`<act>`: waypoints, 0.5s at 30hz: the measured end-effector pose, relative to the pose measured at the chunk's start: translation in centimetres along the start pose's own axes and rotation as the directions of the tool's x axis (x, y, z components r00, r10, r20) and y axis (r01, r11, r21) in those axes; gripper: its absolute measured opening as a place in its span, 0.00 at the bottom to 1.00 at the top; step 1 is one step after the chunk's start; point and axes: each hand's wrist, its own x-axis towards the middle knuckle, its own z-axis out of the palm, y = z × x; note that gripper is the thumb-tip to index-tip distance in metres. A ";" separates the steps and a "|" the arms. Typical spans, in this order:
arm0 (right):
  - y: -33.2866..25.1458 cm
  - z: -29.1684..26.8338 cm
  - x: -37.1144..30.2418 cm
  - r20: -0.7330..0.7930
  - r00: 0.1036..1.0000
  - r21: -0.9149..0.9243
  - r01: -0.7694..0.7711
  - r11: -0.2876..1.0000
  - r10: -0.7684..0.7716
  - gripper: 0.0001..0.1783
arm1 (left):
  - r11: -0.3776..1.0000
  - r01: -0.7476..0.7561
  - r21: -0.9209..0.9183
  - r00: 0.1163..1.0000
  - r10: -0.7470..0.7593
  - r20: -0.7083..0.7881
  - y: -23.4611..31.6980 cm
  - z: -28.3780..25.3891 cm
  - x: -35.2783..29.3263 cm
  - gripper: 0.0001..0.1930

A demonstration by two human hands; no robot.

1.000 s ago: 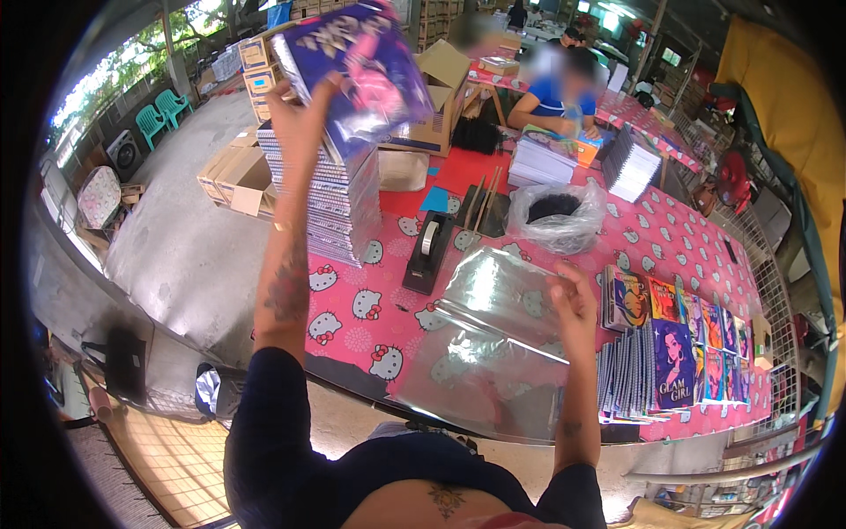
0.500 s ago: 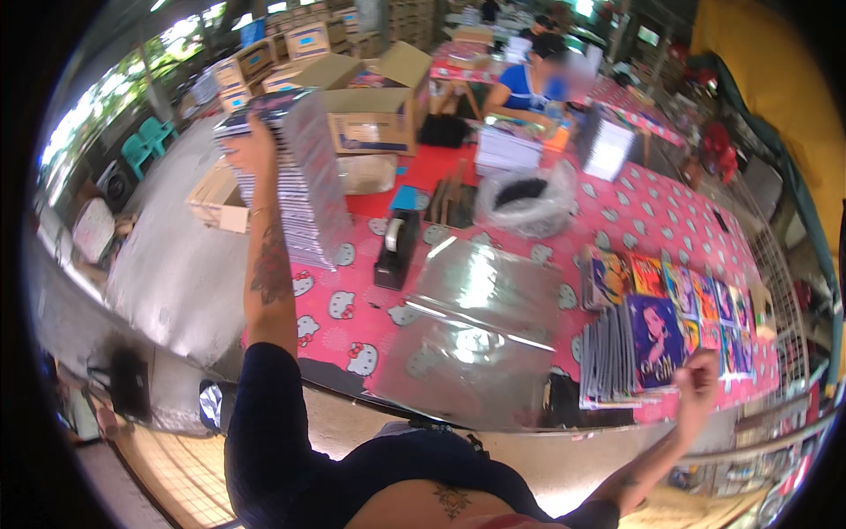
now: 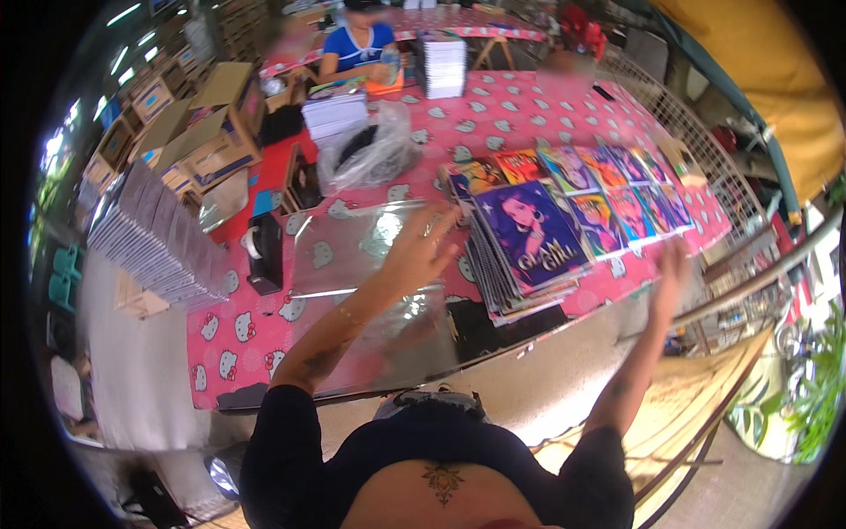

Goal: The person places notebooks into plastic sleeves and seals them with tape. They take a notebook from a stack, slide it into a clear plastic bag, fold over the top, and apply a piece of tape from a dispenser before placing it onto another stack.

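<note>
My left hand (image 3: pixel 421 251) is open with its fingers apart, over the clear plastic sheets (image 3: pixel 352 264) and just left of a stack of purple-covered books (image 3: pixel 530 236). The top cover shows a drawn figure, and the lower books are fanned out at the left side. My right hand (image 3: pixel 671 275), smeared by motion, is beyond the table's front edge, to the right of that stack; its fingers cannot be made out. Rows of smaller colourful booklets (image 3: pixel 608 220) lie behind and right of the stack. A tall stack of wrapped books (image 3: pixel 154 238) stands at the table's left end, untouched.
A black tape dispenser (image 3: pixel 264 256) stands left of the sheets. Behind are a clear plastic bag (image 3: pixel 370 159), white book stacks (image 3: pixel 337 115) and an open cardboard box (image 3: pixel 207 141). A co-worker in blue (image 3: pixel 357 53) sits across the pink table (image 3: pixel 476 115). A wire rack (image 3: pixel 696 132) borders the right.
My left hand has left the tall wrapped stack and moved right, toward the purple books. My right hand has drawn away from them. The view has turned rightward.
</note>
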 end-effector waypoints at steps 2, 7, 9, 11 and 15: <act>2.5 4.4 2.0 0.610 0.766 -0.151 -0.139 0.979 0.203 0.28 | 0.961 -0.239 0.142 0.953 0.203 0.226 1.6 3.2 1.2 0.42; 2.0 11.2 0.8 0.805 0.437 -0.437 -0.020 0.899 0.402 0.54 | 0.950 -0.279 0.143 0.923 0.224 0.312 1.0 7.6 1.5 0.48; 1.8 11.7 1.9 0.809 0.384 -0.491 0.023 0.871 0.445 0.51 | 0.945 -0.286 0.157 0.919 0.224 0.325 0.7 7.8 1.5 0.49; 0.9 11.5 2.2 0.811 0.367 -0.471 -0.053 0.880 0.456 0.49 | 0.941 -0.300 0.154 0.922 0.244 0.302 0.7 8.0 1.6 0.49; -4.2 11.5 2.2 0.721 0.228 -0.529 -0.430 0.732 0.654 0.41 | 0.960 -0.257 0.113 0.936 0.218 0.277 0.5 7.8 1.5 0.48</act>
